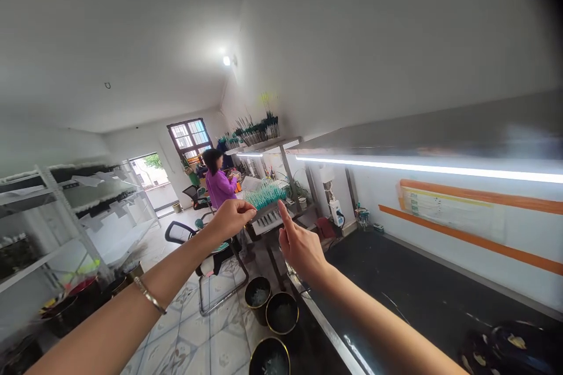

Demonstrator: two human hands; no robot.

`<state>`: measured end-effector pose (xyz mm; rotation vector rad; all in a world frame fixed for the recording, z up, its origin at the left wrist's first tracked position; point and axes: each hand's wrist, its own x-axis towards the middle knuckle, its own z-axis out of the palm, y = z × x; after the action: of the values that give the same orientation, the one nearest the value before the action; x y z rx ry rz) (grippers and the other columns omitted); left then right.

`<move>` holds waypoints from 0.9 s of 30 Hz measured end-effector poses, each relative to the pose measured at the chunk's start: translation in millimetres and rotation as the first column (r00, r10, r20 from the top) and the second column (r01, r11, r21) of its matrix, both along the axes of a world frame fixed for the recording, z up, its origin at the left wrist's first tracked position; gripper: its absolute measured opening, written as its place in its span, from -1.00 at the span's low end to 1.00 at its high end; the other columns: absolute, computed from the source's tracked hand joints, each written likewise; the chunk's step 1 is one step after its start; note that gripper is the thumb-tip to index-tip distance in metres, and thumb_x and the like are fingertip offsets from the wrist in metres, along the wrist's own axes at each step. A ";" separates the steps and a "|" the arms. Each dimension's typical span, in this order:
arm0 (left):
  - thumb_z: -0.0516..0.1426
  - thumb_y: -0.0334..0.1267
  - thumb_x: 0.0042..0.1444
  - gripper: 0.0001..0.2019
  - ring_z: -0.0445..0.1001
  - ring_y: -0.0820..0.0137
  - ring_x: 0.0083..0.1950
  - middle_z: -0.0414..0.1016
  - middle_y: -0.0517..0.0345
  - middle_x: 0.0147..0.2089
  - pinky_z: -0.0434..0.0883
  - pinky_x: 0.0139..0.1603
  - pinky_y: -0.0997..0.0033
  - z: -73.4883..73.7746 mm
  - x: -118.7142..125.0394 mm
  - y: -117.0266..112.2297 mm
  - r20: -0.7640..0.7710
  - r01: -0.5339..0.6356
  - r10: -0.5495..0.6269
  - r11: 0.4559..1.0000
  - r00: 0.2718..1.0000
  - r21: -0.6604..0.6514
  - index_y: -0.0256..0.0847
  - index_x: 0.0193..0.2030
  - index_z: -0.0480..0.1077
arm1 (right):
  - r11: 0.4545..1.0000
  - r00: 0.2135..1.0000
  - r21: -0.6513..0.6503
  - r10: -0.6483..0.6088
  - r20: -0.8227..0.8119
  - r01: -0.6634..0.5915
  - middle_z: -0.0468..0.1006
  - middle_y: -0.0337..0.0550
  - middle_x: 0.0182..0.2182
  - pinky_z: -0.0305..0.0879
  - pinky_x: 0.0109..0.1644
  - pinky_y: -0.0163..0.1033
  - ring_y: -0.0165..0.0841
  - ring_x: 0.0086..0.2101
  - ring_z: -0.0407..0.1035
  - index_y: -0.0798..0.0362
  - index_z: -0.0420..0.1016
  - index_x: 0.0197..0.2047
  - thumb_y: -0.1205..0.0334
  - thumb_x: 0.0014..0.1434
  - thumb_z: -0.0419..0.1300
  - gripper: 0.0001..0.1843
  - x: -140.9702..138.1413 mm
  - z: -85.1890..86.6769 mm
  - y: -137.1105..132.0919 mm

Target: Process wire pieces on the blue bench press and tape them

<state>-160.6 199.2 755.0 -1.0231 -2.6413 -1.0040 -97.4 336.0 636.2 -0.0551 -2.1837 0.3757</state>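
My left hand (233,218) reaches forward with thumb and fingertips pinched together. Whatever lies in that pinch, if anything, is too small to make out. To its right is my right hand (301,249), its index finger stretched upward and the thumb held apart, the other fingers curled. Nothing shows in it. Just beyond both hands stands a white rack (266,225) carrying a dense row of thin pieces with teal tips (268,194). From this angle I cannot tell whether either hand touches them.
Black bins with gold rims (282,313) stand on the tiled floor beside a dark-topped bench (373,281). A chair (182,233) is left of them. A person in purple (220,187) works farther back. Shelving (65,205) lines the left; a lit strip (417,169) hangs over the bench.
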 end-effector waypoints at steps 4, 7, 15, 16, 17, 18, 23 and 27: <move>0.11 -0.14 -0.13 -0.76 0.33 0.42 -0.46 0.43 0.16 -0.50 0.24 -0.41 0.45 -2.8 5.9 -7.8 0.016 -0.016 0.016 1.000 1.000 0.024 -0.28 -0.43 0.44 | 1.000 0.999 0.008 0.018 0.046 -0.019 0.52 -0.16 -0.32 0.00 -0.53 -0.32 -0.36 -0.41 0.40 0.06 -0.34 0.30 0.34 0.18 -0.12 -0.33 -1.2 -5.0 -16.4; 0.11 -0.14 -0.13 -0.77 0.36 0.38 -0.41 0.45 0.16 -0.47 0.26 -0.36 0.42 -3.6 8.4 -11.9 0.028 -0.016 0.015 0.999 1.000 0.039 -0.26 -0.43 0.45 | 0.995 0.998 0.077 0.056 0.040 -0.059 0.51 -0.18 -0.35 -0.04 -0.53 -0.31 -0.37 -0.44 0.39 0.05 -0.27 0.29 0.35 0.17 -0.10 -0.35 3.1 -7.7 -28.4; 0.12 -0.10 -0.13 -0.74 0.35 0.36 -0.36 0.44 0.16 -0.43 0.25 -0.28 0.37 -4.3 3.3 -20.0 0.082 -0.002 -0.005 0.996 0.997 0.088 -0.26 -0.39 0.43 | 0.960 0.979 0.203 0.201 -0.030 -0.191 0.43 -0.23 -0.58 -0.08 -0.49 -0.31 -0.45 -0.52 0.33 0.11 0.39 -0.42 0.22 0.24 -0.07 -0.70 14.0 -15.8 -37.6; 0.11 -0.09 -0.13 -0.74 0.34 0.37 -0.37 0.43 0.17 -0.44 0.24 -0.28 0.38 -3.2 3.2 -20.8 0.084 -0.003 -0.004 0.996 0.996 0.086 -0.26 -0.39 0.43 | 0.967 0.982 0.188 0.185 -0.041 -0.174 0.42 -0.23 -0.60 -0.09 -0.49 -0.31 -0.46 -0.53 0.33 0.11 0.35 -0.51 0.20 0.23 -0.06 -0.66 13.1 -16.8 -36.5; 0.11 -0.09 -0.13 -0.73 0.34 0.37 -0.37 0.43 0.18 -0.45 0.24 -0.29 0.38 -1.7 3.6 -21.3 0.082 -0.005 -0.002 0.996 0.997 0.086 -0.26 -0.40 0.43 | 0.972 0.984 0.172 0.173 -0.051 -0.162 0.42 -0.23 -0.61 -0.10 -0.49 -0.31 -0.46 -0.54 0.32 0.12 0.33 -0.54 0.20 0.23 -0.04 -0.65 12.1 -17.7 -35.3; 0.11 -0.09 -0.12 -0.73 0.34 0.38 -0.37 0.43 0.18 -0.45 0.24 -0.30 0.39 0.0 4.4 -21.7 0.077 -0.004 -0.003 0.996 0.997 0.091 -0.26 -0.40 0.43 | 0.976 0.984 0.153 0.167 -0.058 -0.157 0.42 -0.23 -0.60 -0.10 -0.49 -0.31 -0.47 -0.55 0.31 0.12 0.33 -0.52 0.22 0.23 -0.04 -0.68 11.2 -18.6 -34.1; 0.11 -0.08 -0.12 -0.72 0.36 0.37 -0.33 0.46 0.15 -0.39 0.24 -0.28 0.41 9.6 7.9 -22.6 0.008 -0.054 0.053 0.983 0.999 0.177 -0.27 -0.37 0.43 | 0.973 0.973 -0.021 0.229 -0.017 -0.229 0.47 -0.15 -0.52 -0.06 -0.51 -0.32 -0.43 -0.55 0.31 0.18 0.35 -0.14 0.34 0.21 -0.12 -0.73 9.9 -17.3 -31.8; 0.12 -0.07 -0.11 -0.71 0.37 0.35 -0.30 0.47 0.11 -0.37 0.27 -0.25 0.39 15.4 3.3 -26.2 -0.049 -0.061 0.076 0.965 0.996 0.254 -0.27 -0.36 0.43 | 0.665 0.812 -0.513 0.571 -0.121 -0.543 0.38 -0.29 -0.59 0.06 -0.50 -0.36 -0.46 -0.60 0.22 0.09 -0.01 0.22 0.31 0.12 -0.05 -0.43 13.0 0.6 -37.4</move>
<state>-157.3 173.1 770.4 -0.8845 -2.4054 -1.2350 -84.4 298.6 636.8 0.3226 -2.0397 1.3443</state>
